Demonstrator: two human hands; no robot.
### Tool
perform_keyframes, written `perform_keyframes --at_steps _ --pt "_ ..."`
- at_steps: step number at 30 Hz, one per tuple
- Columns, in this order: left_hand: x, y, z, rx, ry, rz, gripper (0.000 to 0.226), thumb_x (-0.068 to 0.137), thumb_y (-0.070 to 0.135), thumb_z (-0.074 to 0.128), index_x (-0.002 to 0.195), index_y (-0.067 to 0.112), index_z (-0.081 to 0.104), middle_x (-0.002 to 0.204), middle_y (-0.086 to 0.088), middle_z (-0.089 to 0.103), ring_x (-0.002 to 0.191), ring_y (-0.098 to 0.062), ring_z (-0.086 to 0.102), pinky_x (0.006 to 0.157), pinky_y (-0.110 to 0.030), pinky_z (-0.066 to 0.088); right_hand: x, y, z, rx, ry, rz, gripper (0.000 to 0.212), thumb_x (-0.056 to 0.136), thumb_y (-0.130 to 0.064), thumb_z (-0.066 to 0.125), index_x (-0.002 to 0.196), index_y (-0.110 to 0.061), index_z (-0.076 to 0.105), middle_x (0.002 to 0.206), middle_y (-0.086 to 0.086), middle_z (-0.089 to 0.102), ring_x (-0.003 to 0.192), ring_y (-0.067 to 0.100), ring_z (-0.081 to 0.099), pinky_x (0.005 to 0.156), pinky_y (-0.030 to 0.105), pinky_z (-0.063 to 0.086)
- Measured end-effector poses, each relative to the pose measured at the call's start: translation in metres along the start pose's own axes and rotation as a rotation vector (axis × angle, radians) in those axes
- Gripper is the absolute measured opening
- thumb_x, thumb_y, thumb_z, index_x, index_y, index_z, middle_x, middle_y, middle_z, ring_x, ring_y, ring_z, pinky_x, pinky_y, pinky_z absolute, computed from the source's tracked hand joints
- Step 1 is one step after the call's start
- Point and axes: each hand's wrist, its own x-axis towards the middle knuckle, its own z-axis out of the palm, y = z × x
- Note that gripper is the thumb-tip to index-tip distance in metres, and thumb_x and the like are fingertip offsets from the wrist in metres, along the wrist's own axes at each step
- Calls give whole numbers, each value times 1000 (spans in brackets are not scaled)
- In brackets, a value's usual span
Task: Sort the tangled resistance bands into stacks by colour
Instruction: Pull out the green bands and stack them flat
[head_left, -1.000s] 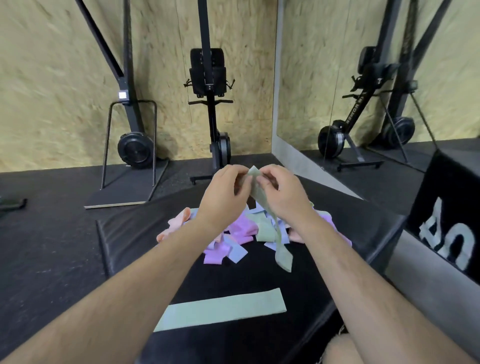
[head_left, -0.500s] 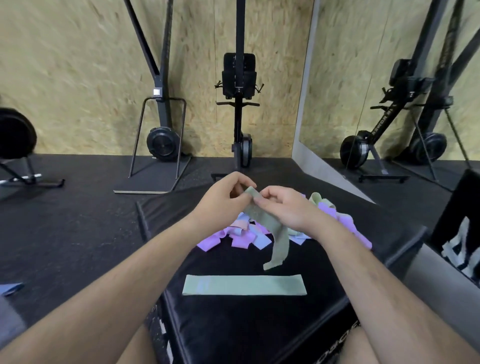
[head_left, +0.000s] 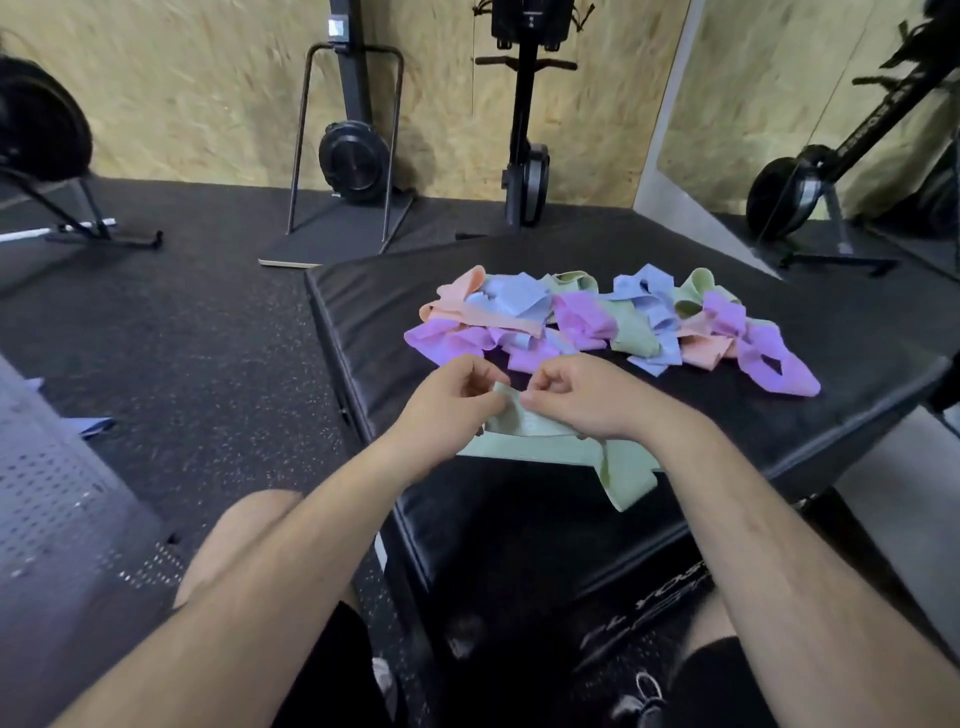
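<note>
A tangled heap of purple, blue, peach and green resistance bands (head_left: 597, 322) lies across the far part of a black padded box (head_left: 779, 415). Nearer to me, my left hand (head_left: 447, 410) and my right hand (head_left: 587, 397) each pinch the top edge of one green band (head_left: 519, 418), low over the box. Its free end (head_left: 626, 480) trails down to the right. Under it a second green band (head_left: 519, 449) lies flat, mostly covered by my hands and the held band.
Black rubber floor (head_left: 208, 338) surrounds the box. Upright exercise machines (head_left: 353, 150) stand against the chipboard wall, and a mirror (head_left: 831, 130) is at the right. A grey perforated bench (head_left: 62, 509) is at my left, with a blue band (head_left: 93, 426) on the floor beside it.
My hands have come down and toward me with the green band, from over the heap to just above the flat green band. The view has tilted downward.
</note>
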Motion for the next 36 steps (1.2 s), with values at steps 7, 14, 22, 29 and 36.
perform_keyframes --at_steps 7,14,22,29,36 --pt "15 -34 -29 -105 77 -55 13 87 12 74 98 20 72 83 7 68 71 -7 59 65 -26 47 37 1 34 85 19 -65 25 90 -49 70 86 -25 70 62 -9 54 49 2 45 59 26 41" --pt "30 -45 -47 -69 96 -102 14 85 10 77 97 17 72 84 2 68 67 -5 58 62 -21 48 66 1 55 62 4 -64 25 91 -52 68 89 -26 67 67 -15 61 60 0 52 59 20 37" --pt "34 -70 -61 26 142 -163 11 83 19 80 91 24 75 75 10 70 66 -3 60 71 -26 51 88 -3 81 8 -28 -66 26 89 -51 69 87 -25 66 65 -13 54 61 4 49 60 25 38" --pt "32 -81 -57 188 176 -159 11 84 21 80 94 22 76 67 12 64 53 6 51 56 -8 39 89 1 93 -41 -48 -61 21 89 -48 70 87 -28 64 67 -11 59 61 4 52 60 28 42" --pt "31 -87 -52 291 205 -126 14 87 16 74 99 24 74 75 13 62 57 7 53 56 -4 38 85 -4 97 -85 2 -69 16 90 -46 68 87 -31 65 70 -10 61 71 7 58 68 35 49"
